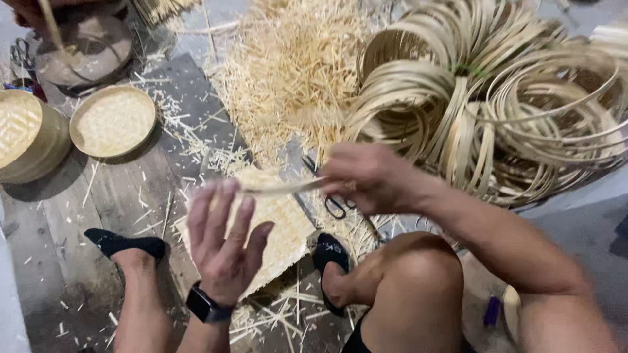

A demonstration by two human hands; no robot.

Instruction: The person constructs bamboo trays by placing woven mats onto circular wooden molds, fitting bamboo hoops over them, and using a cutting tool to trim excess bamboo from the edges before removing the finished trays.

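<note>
One bamboo strip [281, 189], two hands

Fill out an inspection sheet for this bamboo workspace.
Surface: worn wooden floor, littered with shavings.
Job's things: thin bamboo strip between both hands; woven mat beneath.
Clutter: straw pile; coiled bamboo hoops; round woven trays; scissors.
Hands: left hand open, fingers at the strip; right hand pinching it, blurred.
Cables: nothing seen.
Surroundings: black shoes; wristwatch.
</note>
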